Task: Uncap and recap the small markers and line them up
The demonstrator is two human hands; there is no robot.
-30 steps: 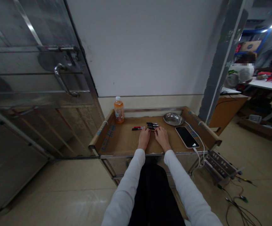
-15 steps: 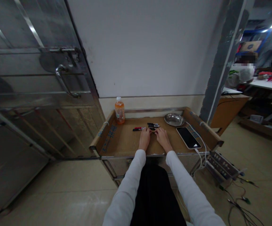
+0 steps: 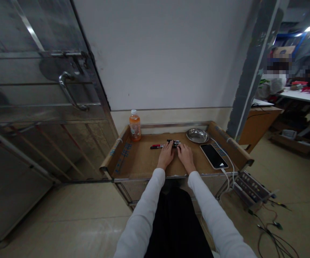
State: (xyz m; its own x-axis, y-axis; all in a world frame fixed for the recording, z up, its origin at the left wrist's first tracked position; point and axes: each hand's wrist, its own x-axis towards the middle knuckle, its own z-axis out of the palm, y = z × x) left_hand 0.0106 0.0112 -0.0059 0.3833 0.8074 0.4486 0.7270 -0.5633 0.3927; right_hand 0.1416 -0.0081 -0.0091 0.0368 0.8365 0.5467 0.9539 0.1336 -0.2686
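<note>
Head view: call the spot between your hands the middle of the dial, with 12 o'clock at the wall (image 3: 160, 53). What's just changed is small — compared with half a second ago, your left hand (image 3: 166, 156) has gone a bit further forward, so its fingers now lie over the pens (image 3: 154, 147) instead of stopping at their near side. Your right hand (image 3: 185, 157) has edged up too, fingertips right by the pens' 3 o'clock end. I'd read that as the left doing more of the handling now, but that's just my take.

Left fingers are loosely bent and slightly spread, right ones more curled. Can't tell whether either actually has hold of a pen, since your fingers hide the contact. Pens are bunched just past your fingertips at 12, with a black one and a red one poking out toward 10. Exact count? No idea from here.

Containers: the bottle (image 3: 135, 128) at 10 stands upright, cap on, orange liquid inside. At 2 there's the steel dish (image 3: 197, 135), and all I see in it is shiny metal. Everything sits in the cardboard tray (image 3: 139, 161) — phone (image 3: 214, 156) too, face up at 3, white cable (image 3: 223, 172) plugged in. Off at 3 on the floor, a carton (image 3: 291, 145) holds something pale, too blurry to name.
</note>
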